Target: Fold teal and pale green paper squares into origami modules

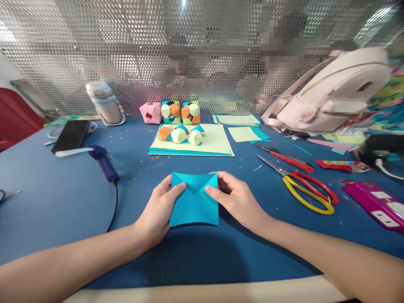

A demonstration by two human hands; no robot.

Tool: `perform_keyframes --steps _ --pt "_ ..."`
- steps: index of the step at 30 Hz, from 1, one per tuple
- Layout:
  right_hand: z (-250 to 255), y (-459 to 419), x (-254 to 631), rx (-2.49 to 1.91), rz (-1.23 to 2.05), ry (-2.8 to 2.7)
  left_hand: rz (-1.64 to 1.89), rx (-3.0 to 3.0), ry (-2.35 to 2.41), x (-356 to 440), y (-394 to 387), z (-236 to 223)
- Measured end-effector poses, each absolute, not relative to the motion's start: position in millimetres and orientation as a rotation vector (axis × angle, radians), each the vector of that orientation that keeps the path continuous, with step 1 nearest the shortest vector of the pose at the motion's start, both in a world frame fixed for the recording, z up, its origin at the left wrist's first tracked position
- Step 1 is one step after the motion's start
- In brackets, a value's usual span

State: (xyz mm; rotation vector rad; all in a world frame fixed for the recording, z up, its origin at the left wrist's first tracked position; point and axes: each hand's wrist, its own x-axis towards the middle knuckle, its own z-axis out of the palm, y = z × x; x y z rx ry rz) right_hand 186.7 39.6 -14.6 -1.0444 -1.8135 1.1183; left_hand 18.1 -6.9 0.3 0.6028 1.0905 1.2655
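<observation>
A square of blue paper (195, 206) is held up just above the table, with crease lines showing near its upper edge. My left hand (160, 206) grips its left side, thumb on the front face. On the right edge, my right hand (237, 198) pinches the paper with the thumb in front and the fingers behind. Beyond it, several small folded paper pieces (179, 136) in cream, orange and blue lie on a stack of cream and blue sheets (217, 141). Folded paper balls, one pink (150, 112) and two multicoloured (191, 112), stand behind the stack.
Scissors (303, 185), a red cutter (290, 160) and a purple power strip (375, 202) lie at right, near a pale pink backpack (341, 92). At left are a blue glue gun (104, 162), a phone (71, 135) and a bottle (105, 105). A perforated metal panel (132, 54) closes off the back.
</observation>
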Motion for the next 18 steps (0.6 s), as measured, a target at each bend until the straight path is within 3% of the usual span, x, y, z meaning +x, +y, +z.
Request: perform_keyframes --steps 6,13,18 --pt "-14 49 198 -0.886 0.805 -1.757 1.276 0.602 1.129 14 -4 -2" --pt "-14 53 199 -1.003 0.808 -1.736 1.288 0.704 1.146 11 -3 -7" --pt "-8 48 200 -1.016 0.786 -1.727 1.499 1.170 1.338 -4 5 -11"
